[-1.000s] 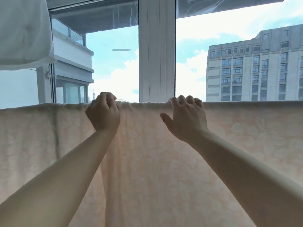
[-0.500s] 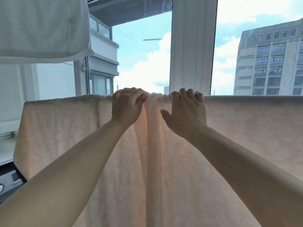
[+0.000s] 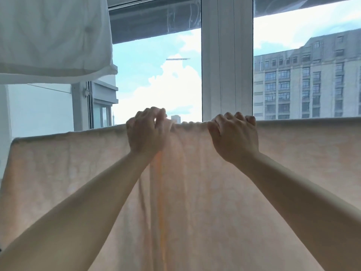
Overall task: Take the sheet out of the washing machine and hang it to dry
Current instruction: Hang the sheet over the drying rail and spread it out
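Head view: peach sheet (image 3: 195, 192) hangs draped over a rail or line, which the cloth hides, spanning nearly the whole frame in front of the window frame (image 3: 226, 59). The fold runs level with both hands, and its left end shows at the left of frame. Left hand (image 3: 145, 133) sits at the top fold, fingers curled over the bunched edge, pinching cloth; blurred, so exact finger contact is hard to read. Right hand (image 3: 234, 137) sits on the fold just beside it, to the right, fingers hooked over the top edge and thumb tucked on the near side, gripping the fabric. Between and below the two hands the cloth gathers into vertical pleats, with a darker orange streak running down from under the left hand. Sheet reads as thin, soft and limp, with light passing through it; likely damp, so somewhat heavy and clingy, not slippery, not fragile. Best hold is along the top fold, pinching and sliding sideways to spread the pleats. Task looks near done: sheet is up, centre still bunched. A white fabric (image 3: 54, 40) hangs upper left, apart from the sheet. Grey building (image 3: 306, 83) outside at right.
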